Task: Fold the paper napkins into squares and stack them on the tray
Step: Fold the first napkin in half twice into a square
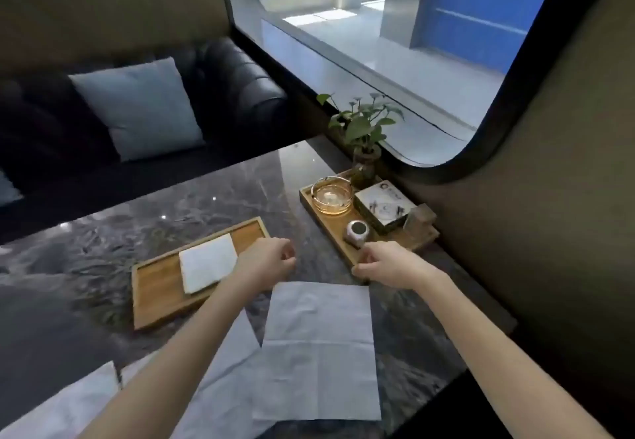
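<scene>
Head view: left hand [266,260] and right hand [385,263] loosely curled, each grip empty. Flat pale paper napkin [321,349] on dark marble bench [171,205], just below both. Folded white napkin square [208,262] on wooden tray [154,287], left of left hand.

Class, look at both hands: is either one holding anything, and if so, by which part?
Nothing is held. The left hand and right hand hover, fingers curled, just beyond the far edge of the flat napkin.

Both forearms bare; no sleeves, rings, watch.
</scene>
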The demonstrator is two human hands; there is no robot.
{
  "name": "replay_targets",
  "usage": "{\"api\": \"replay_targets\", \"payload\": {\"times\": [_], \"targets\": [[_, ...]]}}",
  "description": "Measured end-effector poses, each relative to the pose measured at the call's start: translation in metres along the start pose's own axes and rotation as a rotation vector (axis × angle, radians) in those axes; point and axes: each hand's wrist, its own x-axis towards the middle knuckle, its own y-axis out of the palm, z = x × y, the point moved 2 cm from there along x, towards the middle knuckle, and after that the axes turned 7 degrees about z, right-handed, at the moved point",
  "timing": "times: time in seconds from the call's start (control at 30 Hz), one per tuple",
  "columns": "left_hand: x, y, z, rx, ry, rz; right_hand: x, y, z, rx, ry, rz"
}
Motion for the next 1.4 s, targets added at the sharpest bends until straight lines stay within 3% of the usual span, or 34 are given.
{"api": "replay_targets", "payload": {"times": [0.17,0.57,1.2,1.4], "targets": [[0.007,0.048,0.015,0.010,-0.031,0.038,0.016,0.045,-0.027,0.049,0.112,-0.115],[0.015,0.099,0.045,0.030,-0.049,-0.118,0.038,0.099,-0.057,0.136,0.203,-0.381],[0.009,0.098,0.057,-0.008,-0.021,-0.269,0.048,0.101,-0.058,0.052,0.108,-0.429],[0.001,0.087,0.062,-0.187,-0.041,-0.255,0.044,0.085,-0.051,0.269,0.026,-0.372]]}}
